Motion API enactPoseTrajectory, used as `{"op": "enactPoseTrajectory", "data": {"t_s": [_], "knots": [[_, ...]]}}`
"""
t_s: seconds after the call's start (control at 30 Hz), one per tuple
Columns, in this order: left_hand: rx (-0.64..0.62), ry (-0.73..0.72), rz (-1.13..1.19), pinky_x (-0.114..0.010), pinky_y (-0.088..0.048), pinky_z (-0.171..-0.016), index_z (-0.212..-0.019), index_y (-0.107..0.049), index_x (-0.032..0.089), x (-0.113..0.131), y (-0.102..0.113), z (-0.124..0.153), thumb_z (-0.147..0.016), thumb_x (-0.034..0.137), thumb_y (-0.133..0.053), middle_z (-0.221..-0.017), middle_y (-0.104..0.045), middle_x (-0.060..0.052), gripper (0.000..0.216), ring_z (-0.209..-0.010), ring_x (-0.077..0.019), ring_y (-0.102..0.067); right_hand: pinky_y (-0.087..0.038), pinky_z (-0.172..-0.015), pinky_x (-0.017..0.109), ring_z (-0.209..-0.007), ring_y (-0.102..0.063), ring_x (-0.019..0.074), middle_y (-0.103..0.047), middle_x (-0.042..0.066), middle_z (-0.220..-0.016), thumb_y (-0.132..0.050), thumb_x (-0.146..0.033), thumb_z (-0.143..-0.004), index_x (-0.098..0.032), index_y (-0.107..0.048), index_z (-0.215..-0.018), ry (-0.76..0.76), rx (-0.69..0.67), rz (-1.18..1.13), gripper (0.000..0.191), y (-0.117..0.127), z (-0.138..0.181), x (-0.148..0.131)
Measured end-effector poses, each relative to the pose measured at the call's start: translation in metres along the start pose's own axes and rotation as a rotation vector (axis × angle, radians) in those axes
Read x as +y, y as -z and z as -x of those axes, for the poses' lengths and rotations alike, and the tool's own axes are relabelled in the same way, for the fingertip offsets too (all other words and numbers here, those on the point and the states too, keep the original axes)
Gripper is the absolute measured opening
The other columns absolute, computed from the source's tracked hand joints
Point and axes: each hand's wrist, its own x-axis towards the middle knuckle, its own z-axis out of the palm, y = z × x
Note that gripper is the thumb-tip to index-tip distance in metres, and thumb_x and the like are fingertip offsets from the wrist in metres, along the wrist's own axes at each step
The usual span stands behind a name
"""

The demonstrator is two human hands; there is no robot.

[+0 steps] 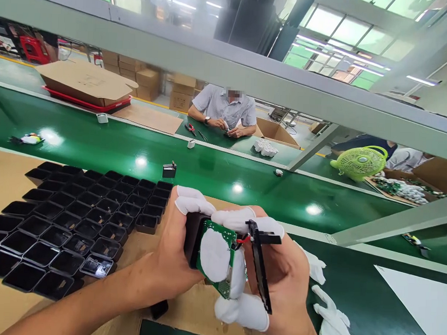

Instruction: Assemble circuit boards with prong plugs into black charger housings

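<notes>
My left hand [174, 239] wraps round a black plastic housing [192, 237], its open end turned to the right. A green circuit board [226, 285] with a round white pad [214, 255] on it stands at that opening, partly covering it. White finger cots cover the fingertips of both hands. My right hand [285, 274] grips the board by its right edge, thumb cot below and finger cots above. From the board, short red and black wires run to a black plastic cover [259, 268], which sits upright against my right fingers. How far the board is inside the housing I cannot tell.
Rows of black open housings [76, 220] stand on cardboard to the left. A green conveyor belt [208, 186] carries a black unit [169, 170]. White gloves [331, 315] lie at right. A co-worker [226, 111] sits opposite; a metal beam [213, 63] crosses above.
</notes>
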Motion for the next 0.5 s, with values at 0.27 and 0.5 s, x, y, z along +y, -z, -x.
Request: {"op": "enactPoseTrajectory", "data": {"t_s": [0.27, 0.5], "knots": [[0.029, -0.021, -0.053, -0.041, -0.049, -0.086, -0.131, -0.057, 0.028, 0.0004, -0.0039, -0.0023, -0.082, 0.015, -0.089, -0.119, -0.054, -0.007, 0.061, -0.106, -0.0273, -0.059, -0.071, -0.084, 0.045, -0.101, -0.08, 0.0316, -0.084, 0.009, -0.119, -0.113, -0.048, -0.07, -0.036, -0.084, -0.136, 0.07, -0.002, 0.146, 0.073, -0.0024, -0.0021, -0.0041], [0.058, -0.029, -0.074, -0.044, -0.05, -0.085, -0.131, -0.059, 0.03, -0.0009, -0.0052, -0.0019, -0.077, 0.014, -0.09, -0.118, -0.055, -0.007, 0.064, -0.106, -0.029, -0.058, -0.071, -0.088, 0.045, -0.111, -0.082, 0.0349, -0.083, 0.01, -0.126, -0.113, -0.045, -0.072, -0.037, -0.082, -0.143, 0.07, -0.025, 0.181, 0.078, 0.0002, -0.0007, -0.0015]]}}
